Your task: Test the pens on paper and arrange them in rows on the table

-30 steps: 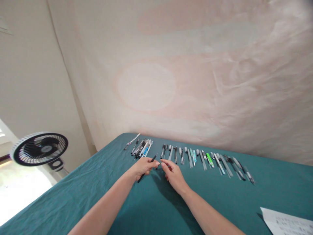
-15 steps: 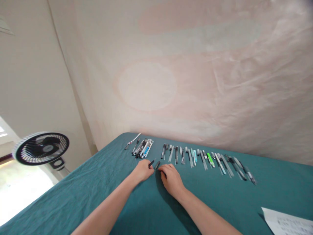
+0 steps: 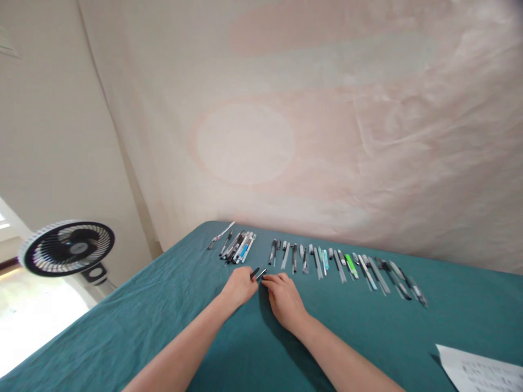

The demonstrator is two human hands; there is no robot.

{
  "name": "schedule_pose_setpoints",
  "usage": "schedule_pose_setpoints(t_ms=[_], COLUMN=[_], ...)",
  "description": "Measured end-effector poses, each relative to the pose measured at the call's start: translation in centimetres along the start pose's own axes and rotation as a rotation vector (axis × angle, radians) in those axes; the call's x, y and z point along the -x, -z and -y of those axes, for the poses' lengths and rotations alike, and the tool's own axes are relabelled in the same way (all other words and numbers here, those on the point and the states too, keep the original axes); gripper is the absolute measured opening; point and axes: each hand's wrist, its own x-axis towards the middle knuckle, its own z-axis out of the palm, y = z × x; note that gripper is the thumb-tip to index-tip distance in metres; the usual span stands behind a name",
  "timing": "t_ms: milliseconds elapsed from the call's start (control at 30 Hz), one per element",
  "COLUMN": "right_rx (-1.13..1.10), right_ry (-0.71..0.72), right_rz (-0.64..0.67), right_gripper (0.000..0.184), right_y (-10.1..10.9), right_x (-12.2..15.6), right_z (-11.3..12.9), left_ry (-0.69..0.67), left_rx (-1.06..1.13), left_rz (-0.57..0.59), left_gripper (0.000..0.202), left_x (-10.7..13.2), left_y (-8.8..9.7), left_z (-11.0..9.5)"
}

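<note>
Both my hands rest palm down on the teal tablecloth (image 3: 134, 326), close together. My left hand (image 3: 240, 287) is curled, its fingertips pinching one end of a black pen (image 3: 254, 271) that points toward the wall. My right hand (image 3: 284, 296) has its fingers bent, the tips pressed on a short black pen piece (image 3: 262, 274) right beside the pen. Just beyond them a row of several pens (image 3: 339, 264) lies side by side across the cloth. A tight bunch of pens (image 3: 239, 246) lies at the row's left end.
A sheet of printed paper (image 3: 482, 373) lies at the near right corner. A standing fan (image 3: 67, 247) is off the table's left side. A pale cloth-covered wall (image 3: 327, 136) rises directly behind the table's far edge.
The black pen was held up at a slant in my left hand; it is now down low on the cloth. Both hands have moved slightly forward, toward the row.
</note>
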Motion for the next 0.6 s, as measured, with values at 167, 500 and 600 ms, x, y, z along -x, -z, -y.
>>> schedule_pose_setpoints(t_ms=[167,500,600], right_rx=[0.051,0.1,0.102], right_ry=[-0.032,-0.069,-0.068], right_rz=[0.033,0.068,0.069], right_gripper=[0.032,0.033,0.033], right_y=[0.2,0.6,0.5], right_x=[0.0,-0.1,-0.1], right_z=[0.2,0.5,0.5], left_ry=[0.025,0.002,-0.014], left_rx=[-0.031,-0.043,-0.034], left_rz=[0.01,0.022,0.03], left_gripper=[0.011,0.011,0.01], left_x=[-0.3,-0.7,-0.6], left_y=[0.2,-0.3,-0.2], left_z=[0.7,1.2,1.1])
